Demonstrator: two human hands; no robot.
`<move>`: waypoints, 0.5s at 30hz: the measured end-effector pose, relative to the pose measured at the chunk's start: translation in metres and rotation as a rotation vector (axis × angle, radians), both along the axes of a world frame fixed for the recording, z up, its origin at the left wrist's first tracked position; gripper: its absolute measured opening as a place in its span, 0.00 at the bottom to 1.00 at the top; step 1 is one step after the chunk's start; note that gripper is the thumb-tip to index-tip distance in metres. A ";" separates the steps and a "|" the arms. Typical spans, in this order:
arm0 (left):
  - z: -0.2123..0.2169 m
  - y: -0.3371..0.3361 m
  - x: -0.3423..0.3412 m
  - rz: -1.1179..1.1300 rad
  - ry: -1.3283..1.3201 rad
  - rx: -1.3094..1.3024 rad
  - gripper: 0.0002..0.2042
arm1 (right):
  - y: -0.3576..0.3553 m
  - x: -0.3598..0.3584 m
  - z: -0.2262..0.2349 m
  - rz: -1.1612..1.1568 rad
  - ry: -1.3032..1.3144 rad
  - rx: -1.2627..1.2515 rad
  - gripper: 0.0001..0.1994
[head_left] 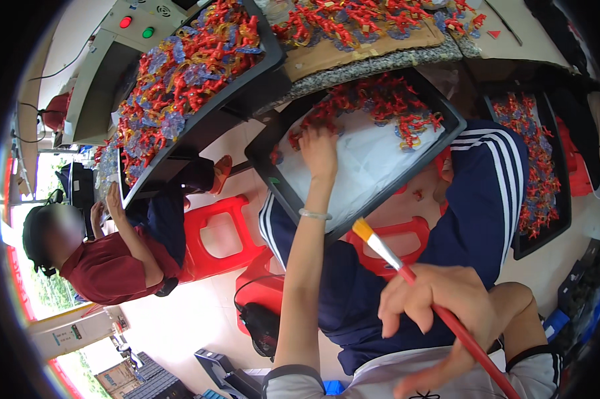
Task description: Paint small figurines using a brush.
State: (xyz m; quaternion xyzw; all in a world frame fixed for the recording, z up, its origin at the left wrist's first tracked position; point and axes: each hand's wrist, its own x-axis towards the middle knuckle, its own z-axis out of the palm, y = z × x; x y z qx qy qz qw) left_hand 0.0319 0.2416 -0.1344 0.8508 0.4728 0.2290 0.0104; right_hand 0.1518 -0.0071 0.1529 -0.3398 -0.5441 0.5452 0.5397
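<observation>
1. A workshop floor with red plastic stools [213, 229] lies below; a black tray [439, 136] rests on the person's lap.
2. The paintbrush [406, 272] has a red handle and pale yellowish bristles, and is clamped in the right hand [439, 312].
3. Red figurines [386, 100] lie just beyond the left hand [318, 149]; another person [107, 259] sits further left.
4. The left arm stretches forward, fingers spread flat on the tray's white sheet [366, 159].

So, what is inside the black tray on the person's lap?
The black tray holds a white sheet and small red pieces along its far side. The left hand reaches among them. The sheet hides the tray's bottom.
</observation>
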 end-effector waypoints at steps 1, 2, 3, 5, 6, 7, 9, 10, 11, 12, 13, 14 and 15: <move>0.011 -0.005 -0.005 0.002 -0.036 -0.128 0.10 | 0.003 0.003 -0.007 0.023 -0.072 -0.029 0.24; 0.022 -0.015 -0.006 -0.003 -0.054 -0.143 0.10 | 0.007 0.004 -0.023 -0.111 -0.036 -0.120 0.22; 0.034 -0.028 -0.009 -0.018 -0.287 -0.299 0.08 | 0.010 0.006 -0.047 -0.245 0.002 -0.208 0.21; 0.061 -0.058 -0.014 -0.087 -0.645 -0.381 0.08 | 0.024 0.015 -0.097 -0.527 0.049 -0.316 0.20; 0.079 -0.078 -0.018 -0.086 -0.740 -0.435 0.08 | 0.028 0.016 -0.120 -0.576 0.027 -0.290 0.19; 0.090 -0.099 -0.024 -0.096 -0.788 -0.483 0.08 | 0.031 0.014 -0.136 -0.620 0.002 -0.266 0.18; 0.115 -0.142 -0.040 -0.105 -0.809 -0.544 0.08 | 0.027 0.000 -0.140 -0.519 0.047 -0.340 0.17; 0.130 -0.159 -0.045 -0.065 -0.828 -0.569 0.08 | 0.023 -0.010 -0.140 -0.505 0.097 -0.338 0.17; 0.145 -0.174 -0.051 -0.118 -0.745 -0.620 0.09 | 0.022 -0.019 -0.140 -0.493 0.106 -0.294 0.18; 0.149 -0.184 -0.055 -0.181 -0.666 -0.664 0.10 | 0.015 -0.020 -0.143 -0.450 0.086 -0.328 0.18; 0.142 -0.191 -0.059 -0.154 -0.681 -0.671 0.10 | 0.013 -0.024 -0.148 -0.404 0.075 -0.352 0.18; 0.131 -0.200 -0.061 -0.138 -0.869 -0.727 0.13 | 0.009 -0.028 -0.151 -0.382 0.065 -0.365 0.18; 0.125 -0.205 -0.063 -0.131 -1.055 -0.774 0.15 | 0.005 -0.035 -0.154 -0.404 0.141 -0.373 0.19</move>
